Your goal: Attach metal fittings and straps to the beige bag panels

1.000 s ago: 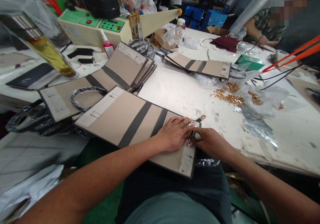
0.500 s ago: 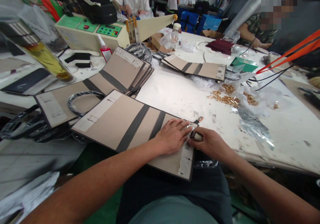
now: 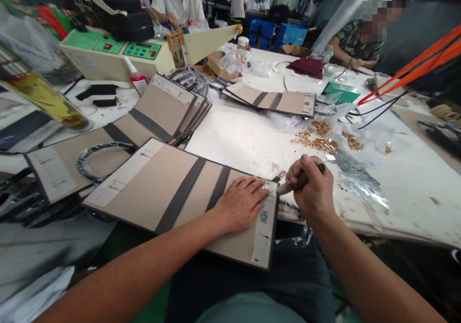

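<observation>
Right hand [image 3: 315, 191] now stands raised just outside the right end of the open tan panel [image 3: 156, 184]; in the earlier frame it is down on that end, beside the left hand's fingertips. It is closed in a fist around 1 tool [image 3: 288, 185] with a pale tapered end, pointed at the panel's edge; whether the tip touches cannot be told. The left hand [image 3: 242, 203] lies flat on the panel, fingers extended and slightly parted, gripping nothing, placed as before. The panel, 1 piece, lies across the person's lap, left of the right hand, and bears 2 dark bands [image 3: 181, 196] and 2 white end strips [image 3: 124, 173]. Further panels lie in 2 groups: 1 left stack [image 3: 163, 109] and 1 rear stack [image 3: 295, 103]; sheets in each cannot be counted reliably. Also noted: 1 red bottle [image 3: 139, 84], 1 tumbler [image 3: 46, 95] of yellow liquid, 1 machine [image 3: 108, 68] with 1 black backpack [image 3: 124, 18] on top, 1 green box [image 3: 340, 91], and gold-coloured pieces [image 3: 322, 145] too numerous to count. The table [image 3: 230, 136] is white, scuffed and marked. Beyond sit 2 co-workers, 1 in a white shirt [image 3: 196, 1], 1 in a camouflage shirt [image 3: 355, 37]; other people are farther back. The wall [image 3: 421, 30] at right is dark grey.
</observation>
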`<state>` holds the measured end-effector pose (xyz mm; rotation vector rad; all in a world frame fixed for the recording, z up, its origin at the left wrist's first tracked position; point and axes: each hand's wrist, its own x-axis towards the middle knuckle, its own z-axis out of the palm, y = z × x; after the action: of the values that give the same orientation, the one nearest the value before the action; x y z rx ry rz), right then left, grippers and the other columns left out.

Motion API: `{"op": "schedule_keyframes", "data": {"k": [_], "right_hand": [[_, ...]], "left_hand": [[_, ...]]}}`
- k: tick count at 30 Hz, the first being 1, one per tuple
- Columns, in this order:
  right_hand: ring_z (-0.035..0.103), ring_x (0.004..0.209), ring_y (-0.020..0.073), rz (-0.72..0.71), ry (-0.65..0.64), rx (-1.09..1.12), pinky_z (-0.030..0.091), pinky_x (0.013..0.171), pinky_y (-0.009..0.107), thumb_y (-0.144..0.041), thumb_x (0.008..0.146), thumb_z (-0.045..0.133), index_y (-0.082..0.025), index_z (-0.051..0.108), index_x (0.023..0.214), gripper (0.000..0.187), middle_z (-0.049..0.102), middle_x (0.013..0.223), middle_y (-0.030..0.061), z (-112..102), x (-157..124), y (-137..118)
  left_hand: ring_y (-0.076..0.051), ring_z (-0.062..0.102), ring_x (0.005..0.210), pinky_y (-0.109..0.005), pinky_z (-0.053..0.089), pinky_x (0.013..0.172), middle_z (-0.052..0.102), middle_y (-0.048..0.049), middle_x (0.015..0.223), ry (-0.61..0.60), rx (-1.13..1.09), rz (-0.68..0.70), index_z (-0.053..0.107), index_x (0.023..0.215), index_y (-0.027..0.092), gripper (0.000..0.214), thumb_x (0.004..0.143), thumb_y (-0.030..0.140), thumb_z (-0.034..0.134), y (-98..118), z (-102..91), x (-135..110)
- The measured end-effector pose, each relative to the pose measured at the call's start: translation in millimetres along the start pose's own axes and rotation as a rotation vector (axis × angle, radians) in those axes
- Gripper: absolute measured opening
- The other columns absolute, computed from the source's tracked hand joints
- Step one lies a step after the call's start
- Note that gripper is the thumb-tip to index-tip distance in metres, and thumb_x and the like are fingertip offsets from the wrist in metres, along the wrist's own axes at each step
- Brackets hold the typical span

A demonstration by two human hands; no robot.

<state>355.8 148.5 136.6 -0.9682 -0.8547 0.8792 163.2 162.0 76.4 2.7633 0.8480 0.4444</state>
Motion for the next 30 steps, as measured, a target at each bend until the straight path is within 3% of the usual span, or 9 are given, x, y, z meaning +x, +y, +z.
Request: {"op": "schedule_keyframes", "data": {"k": [7, 14, 19, 25, 30], "right_hand": [[0.038, 0.042, 0.0081, 0.026, -0.039, -0.016, 0.031, 0.041, 0.024, -0.043, 0.093, 0.069, -0.022, 0.041, 0.065, 0.045, 0.042, 0.058, -0.0067, 7, 5, 15], [0.04, 0.043, 0.011, 0.004, -0.117, -0.14, 0.032, 0.044, 0.027, -0.043, 0.095, 0.066, -0.024, 0.045, 0.065, 0.042, 0.045, 0.054, -0.0057, 7, 1, 27], [0.044, 0.047, 0.0123, 0.018, -0.221, -0.329, 0.036, 0.05, 0.028, -0.049, 0.096, 0.064, -0.023, 0.048, 0.061, 0.046, 0.052, 0.052, -0.003, 11, 0, 19], [0.042, 0.043, 0.0119, -0.032, -0.198, -0.229, 0.033, 0.045, 0.028, -0.047, 0.095, 0.065, -0.024, 0.048, 0.061, 0.044, 0.049, 0.05, -0.0037, 8, 7, 11], [0.042, 0.044, 0.0118, 0.013, -0.235, -0.34, 0.033, 0.048, 0.028, -0.041, 0.096, 0.063, -0.023, 0.05, 0.059, 0.043, 0.051, 0.049, -0.0025, 9, 5, 12]], "left_hand": [[-0.028, 0.04, 0.146, -0.048, 0.031, 0.123, 0.047, -0.0065, 0.16, -0.008, -0.018, 0.0, 0.055, 0.145, 0.024, 0.043, 0.105, 0.038, 0.047, -2, 2.0, 1], [-0.029, 0.041, 0.146, -0.048, 0.031, 0.124, 0.05, -0.0086, 0.157, -0.005, -0.05, 0.01, 0.055, 0.143, 0.022, 0.042, 0.104, 0.036, 0.048, -2, -0.1, 3], [-0.028, 0.044, 0.145, -0.049, 0.033, 0.125, 0.054, -0.0124, 0.152, 0.039, -0.109, -0.014, 0.056, 0.137, 0.02, 0.04, 0.1, 0.034, 0.056, -1, -2.0, 2], [-0.028, 0.041, 0.149, -0.05, 0.03, 0.127, 0.048, -0.0147, 0.159, 0.044, -0.131, -0.041, 0.045, 0.149, 0.017, 0.055, 0.098, 0.036, 0.057, -3, 3.3, -1], [-0.029, 0.039, 0.151, -0.049, 0.028, 0.128, 0.046, -0.0142, 0.16, 0.018, -0.119, -0.045, 0.044, 0.151, 0.016, 0.058, 0.098, 0.038, 0.057, -3, 4.0, -1]]}}
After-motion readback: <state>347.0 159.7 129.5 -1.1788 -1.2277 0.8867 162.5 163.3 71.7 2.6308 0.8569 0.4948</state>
